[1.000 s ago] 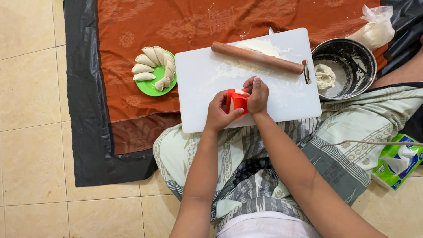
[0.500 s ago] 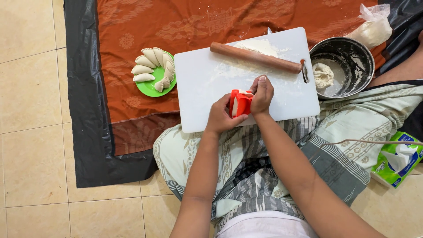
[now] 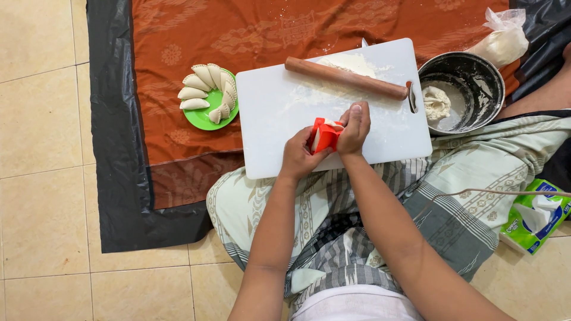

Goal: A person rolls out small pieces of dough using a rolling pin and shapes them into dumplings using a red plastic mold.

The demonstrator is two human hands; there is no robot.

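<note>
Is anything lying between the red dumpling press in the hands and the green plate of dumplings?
Nothing visible: between the red dumpling press and green plate lies only bare white cutting board.

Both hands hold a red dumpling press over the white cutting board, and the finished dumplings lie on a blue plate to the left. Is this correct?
Not quite: the plate under the dumplings is green, as the head view shows. The rest holds: left hand and right hand hold the red press over the white board.

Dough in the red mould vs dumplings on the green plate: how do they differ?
The pale dough piece sits clamped in the red plastic folding mould, held by left hand and right hand; the crimped half-moon dumplings lie free. It is one piece over the white cutting board; they are several, fanned on the round green plate. Both are pale, uncooked dough.
</note>
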